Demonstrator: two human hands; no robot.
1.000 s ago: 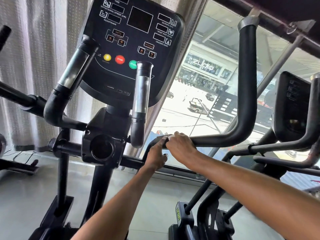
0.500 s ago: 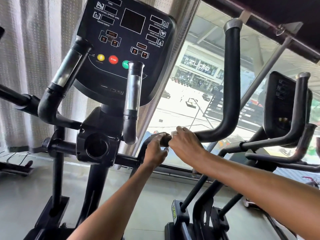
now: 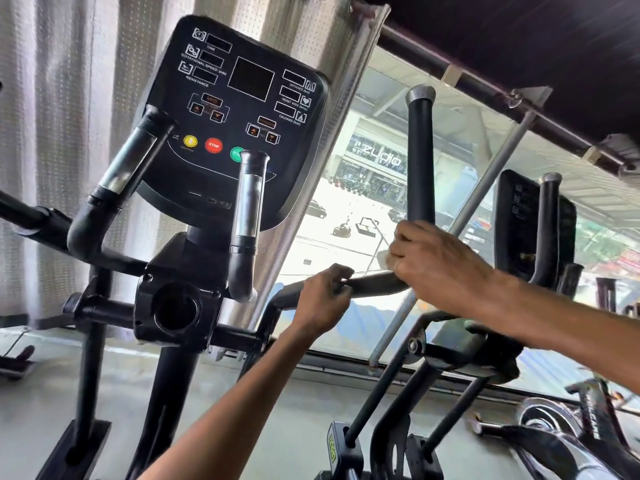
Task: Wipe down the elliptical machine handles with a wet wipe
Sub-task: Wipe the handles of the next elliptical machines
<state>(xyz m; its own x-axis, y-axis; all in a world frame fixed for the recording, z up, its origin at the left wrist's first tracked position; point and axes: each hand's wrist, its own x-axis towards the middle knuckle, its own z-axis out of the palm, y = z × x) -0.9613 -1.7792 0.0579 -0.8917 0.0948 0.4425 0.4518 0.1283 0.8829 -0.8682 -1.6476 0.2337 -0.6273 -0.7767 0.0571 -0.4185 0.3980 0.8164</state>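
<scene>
Head view gives us the handle (image 3: 420,157), a black bar that runs level from the machine's middle, bends, and stands upright to a grey cap. Our right hand (image 3: 440,268) is clenched around the bend of that bar, and a pale scrap of wipe (image 3: 383,255) shows at its fingertips, pressed between hand and bar. Our left hand (image 3: 323,299) is closed on the level stretch of the same bar, just beside the right hand but not touching it. Left of the hands, two short grips (image 3: 247,216) with silver bands rise in front of the console (image 3: 239,109), whose yellow, red and green buttons sit along its lower edge. Behind the handle is a window (image 3: 363,202) onto a sunlit street. A second machine (image 3: 533,233) stands at the right edge.
</scene>
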